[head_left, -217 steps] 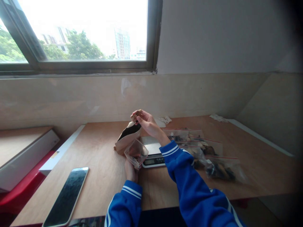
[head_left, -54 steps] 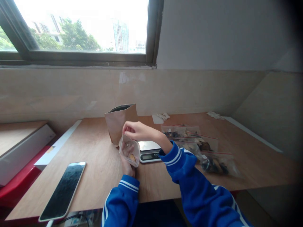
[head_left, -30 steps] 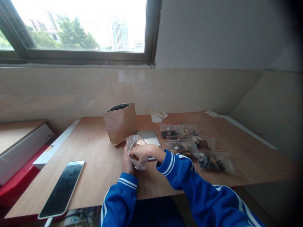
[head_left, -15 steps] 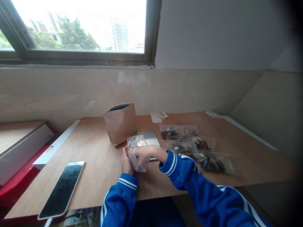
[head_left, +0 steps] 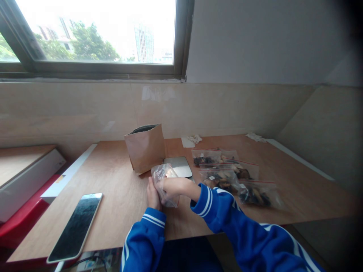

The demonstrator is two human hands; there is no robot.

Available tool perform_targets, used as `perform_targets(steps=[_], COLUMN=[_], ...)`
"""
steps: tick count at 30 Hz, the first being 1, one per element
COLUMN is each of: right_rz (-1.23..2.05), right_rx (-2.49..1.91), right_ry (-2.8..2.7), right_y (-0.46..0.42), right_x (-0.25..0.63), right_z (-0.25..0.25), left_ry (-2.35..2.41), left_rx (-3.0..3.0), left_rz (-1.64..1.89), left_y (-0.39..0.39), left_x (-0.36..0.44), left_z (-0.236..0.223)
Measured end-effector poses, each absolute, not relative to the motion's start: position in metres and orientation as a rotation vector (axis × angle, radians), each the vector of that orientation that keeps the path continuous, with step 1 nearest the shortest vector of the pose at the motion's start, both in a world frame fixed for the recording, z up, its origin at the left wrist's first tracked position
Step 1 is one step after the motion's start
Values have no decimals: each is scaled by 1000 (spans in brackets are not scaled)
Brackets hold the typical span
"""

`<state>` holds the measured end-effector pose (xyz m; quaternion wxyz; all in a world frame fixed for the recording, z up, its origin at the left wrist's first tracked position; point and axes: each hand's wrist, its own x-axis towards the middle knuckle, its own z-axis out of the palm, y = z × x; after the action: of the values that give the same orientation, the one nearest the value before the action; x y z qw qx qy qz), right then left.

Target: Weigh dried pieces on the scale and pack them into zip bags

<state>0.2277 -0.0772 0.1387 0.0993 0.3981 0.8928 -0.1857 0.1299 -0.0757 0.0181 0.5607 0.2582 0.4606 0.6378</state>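
A clear plastic bag [head_left: 159, 174] is held upright over the near middle of the table. My left hand [head_left: 153, 194] is closed around its left side. Reaching in from the right, my right hand [head_left: 174, 187] has its bent fingers inside the bag, blurred by the plastic. What those fingers grip, if anything, I cannot make out. Just behind the hands lies a flat silver-topped scale [head_left: 180, 166], partly covered by my right hand. A brown paper pouch [head_left: 146, 149] stands behind the bag with its top open.
Several zip bags of dried mushroom-like pieces [head_left: 221, 181] lie on the right of the table [head_left: 119, 211]. A phone [head_left: 76, 226] with a white cable lies at the front left. Crumpled tissue [head_left: 195, 139] sits at the back, below the window.
My right hand has dipped slightly lower into the plastic bag, and its wrist is a little lower. The left hand keeps its hold; the other things stay in place.
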Motion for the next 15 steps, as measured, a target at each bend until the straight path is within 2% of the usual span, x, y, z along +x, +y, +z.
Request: perform_targets(steps=[15], right_rz=[-717], right_rx=[1073], right_ry=[2673], right_y=[-74], right_x=[236], right_z=[140], left_ry=[1287], left_rx=[565], left_rz=[1588], left_y=[-75], left_x=[129], left_z=[24])
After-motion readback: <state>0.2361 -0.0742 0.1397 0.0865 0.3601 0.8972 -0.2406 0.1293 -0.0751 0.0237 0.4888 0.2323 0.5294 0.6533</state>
